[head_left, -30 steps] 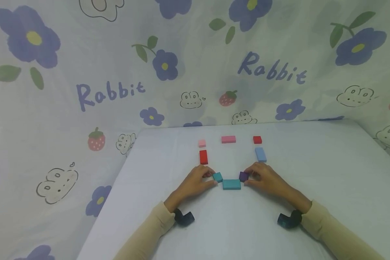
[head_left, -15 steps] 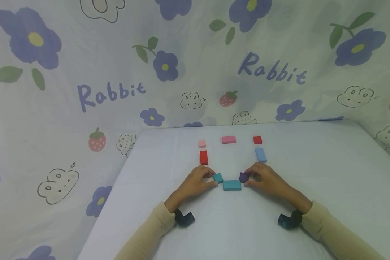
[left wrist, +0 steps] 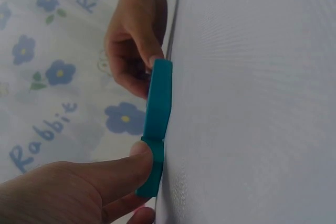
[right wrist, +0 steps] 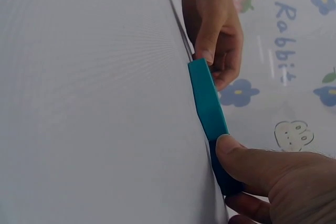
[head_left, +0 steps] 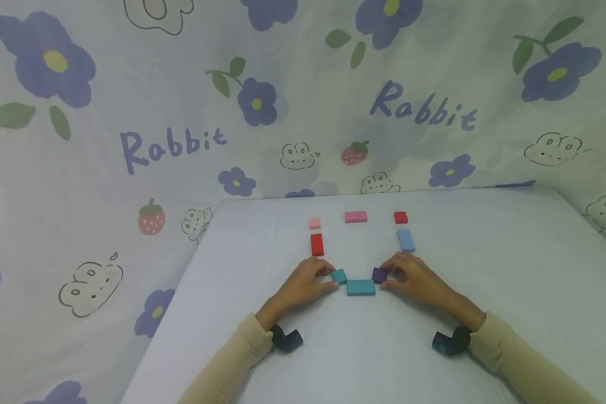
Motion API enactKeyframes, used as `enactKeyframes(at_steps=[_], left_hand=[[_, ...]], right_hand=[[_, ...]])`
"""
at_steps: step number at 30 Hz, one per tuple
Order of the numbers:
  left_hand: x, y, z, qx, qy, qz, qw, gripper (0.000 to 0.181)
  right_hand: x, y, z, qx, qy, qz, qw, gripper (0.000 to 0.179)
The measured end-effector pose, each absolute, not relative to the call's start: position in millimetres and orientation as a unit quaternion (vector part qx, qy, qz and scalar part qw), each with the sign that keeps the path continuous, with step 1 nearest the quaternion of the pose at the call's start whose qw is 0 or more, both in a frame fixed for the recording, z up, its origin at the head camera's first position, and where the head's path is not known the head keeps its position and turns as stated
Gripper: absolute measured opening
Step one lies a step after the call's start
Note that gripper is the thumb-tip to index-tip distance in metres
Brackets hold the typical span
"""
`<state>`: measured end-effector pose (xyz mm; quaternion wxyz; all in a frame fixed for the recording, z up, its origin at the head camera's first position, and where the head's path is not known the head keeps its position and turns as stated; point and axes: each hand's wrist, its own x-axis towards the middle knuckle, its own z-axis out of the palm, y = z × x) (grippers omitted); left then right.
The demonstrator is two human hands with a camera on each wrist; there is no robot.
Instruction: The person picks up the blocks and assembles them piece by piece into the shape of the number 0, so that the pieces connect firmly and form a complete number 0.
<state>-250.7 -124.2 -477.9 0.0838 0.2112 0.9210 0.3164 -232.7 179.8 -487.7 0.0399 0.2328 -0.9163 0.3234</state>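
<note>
Between thumb and fingers my left hand (head_left: pixel 307 283) pinches a small teal cube (head_left: pixel 339 276), turned at a slant on the table. My right hand (head_left: pixel 415 279) pinches a dark purple cube (head_left: pixel 379 275) the same way. A longer teal block (head_left: pixel 361 288) lies crosswise between the two cubes, slightly nearer to me. In the left wrist view the teal cube (left wrist: pixel 150 174) appears to meet the end of the long teal block (left wrist: pixel 159 98). From the right wrist, the dark cube (right wrist: pixel 224 174) looks close against the block's other end. Each hand's far fingertips are partly hidden.
Farther back lie a red block (head_left: pixel 317 244), a light pink cube (head_left: pixel 315 223), a pink block (head_left: pixel 356 217), a red cube (head_left: pixel 401 217) and a light blue block (head_left: pixel 406 240). They stand apart on the white table (head_left: pixel 485 252). A patterned cloth (head_left: pixel 303 112) hangs behind.
</note>
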Motion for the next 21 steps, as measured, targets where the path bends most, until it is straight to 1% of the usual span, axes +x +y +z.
enactKeyframes(at_steps=[21], left_hand=[[-250.2,-124.8,-479.1,0.213,0.920,0.319,0.081,0.033]], right_hand=[[-232.3,179.3,-489.6,0.222,-0.921,0.320,0.034,0.038]])
